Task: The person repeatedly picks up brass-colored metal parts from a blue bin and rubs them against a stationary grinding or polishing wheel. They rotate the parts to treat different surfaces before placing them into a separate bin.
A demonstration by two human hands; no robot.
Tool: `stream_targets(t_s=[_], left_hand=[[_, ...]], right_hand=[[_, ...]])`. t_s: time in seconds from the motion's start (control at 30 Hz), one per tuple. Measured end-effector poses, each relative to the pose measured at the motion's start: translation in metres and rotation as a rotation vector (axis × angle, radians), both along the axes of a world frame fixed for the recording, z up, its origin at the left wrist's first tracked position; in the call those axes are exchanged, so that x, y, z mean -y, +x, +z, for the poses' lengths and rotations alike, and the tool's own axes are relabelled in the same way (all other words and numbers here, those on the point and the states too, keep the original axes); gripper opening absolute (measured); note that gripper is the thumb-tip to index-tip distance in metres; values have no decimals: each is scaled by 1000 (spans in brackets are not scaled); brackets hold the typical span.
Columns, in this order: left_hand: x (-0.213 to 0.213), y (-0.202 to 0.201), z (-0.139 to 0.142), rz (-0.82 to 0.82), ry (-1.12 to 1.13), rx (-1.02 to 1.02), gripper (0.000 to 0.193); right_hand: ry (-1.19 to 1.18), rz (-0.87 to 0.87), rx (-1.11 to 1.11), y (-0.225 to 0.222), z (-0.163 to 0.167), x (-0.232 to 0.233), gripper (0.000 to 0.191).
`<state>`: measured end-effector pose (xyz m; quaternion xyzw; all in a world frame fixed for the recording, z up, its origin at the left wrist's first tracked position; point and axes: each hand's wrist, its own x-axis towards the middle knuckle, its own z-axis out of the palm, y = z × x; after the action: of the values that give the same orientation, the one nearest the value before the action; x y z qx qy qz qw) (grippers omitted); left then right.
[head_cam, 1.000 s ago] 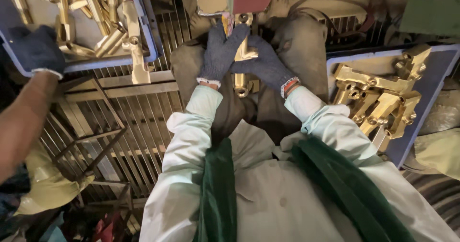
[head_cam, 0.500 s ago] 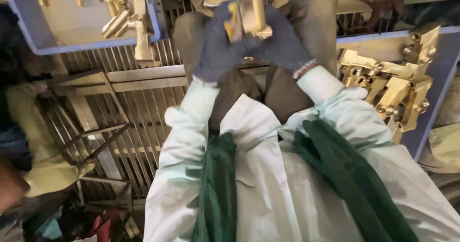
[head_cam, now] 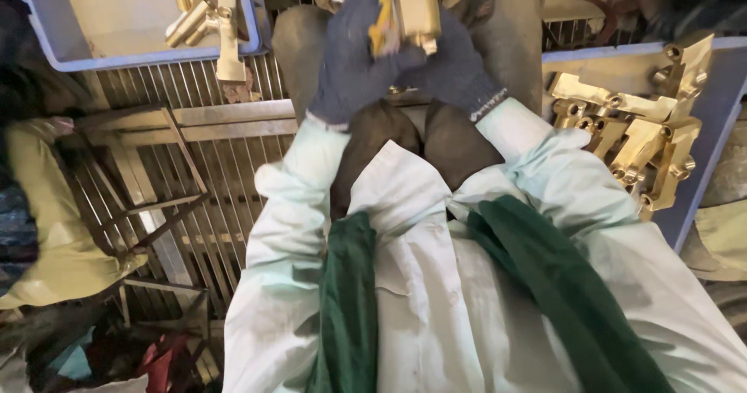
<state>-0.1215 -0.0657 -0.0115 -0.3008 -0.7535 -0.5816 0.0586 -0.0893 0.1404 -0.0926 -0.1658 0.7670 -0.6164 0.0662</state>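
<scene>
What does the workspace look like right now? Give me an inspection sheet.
Surface: metal grating floor.
Job's things: brass part, blurred, held up in both hands.
Clutter: left blue tray with brass pieces; right blue tray with brass castings.
Grippers: left hand and right hand, dark gloves, closed on the brass part.
Cables: nothing seen.
Surroundings: metal frame on the grating; yellow cloth far left.

Brass part (head_cam: pixel 416 8) is motion-blurred and partly covered by both gloved hands; its shape cannot be told. Left of it, the blue tray (head_cam: pixel 156 57) is cut off by the top edge.
</scene>
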Motion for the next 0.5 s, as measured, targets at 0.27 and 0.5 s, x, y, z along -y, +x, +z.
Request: stream_targets(t_s=[0.27, 0.5], left_hand=[[-11, -39, -110, 44, 89, 604, 31], [-26, -46, -127, 153, 278, 786, 45]], right_hand=[[58, -66, 467, -32, 12, 18, 68], [42, -56, 400, -43, -6, 22, 67]])
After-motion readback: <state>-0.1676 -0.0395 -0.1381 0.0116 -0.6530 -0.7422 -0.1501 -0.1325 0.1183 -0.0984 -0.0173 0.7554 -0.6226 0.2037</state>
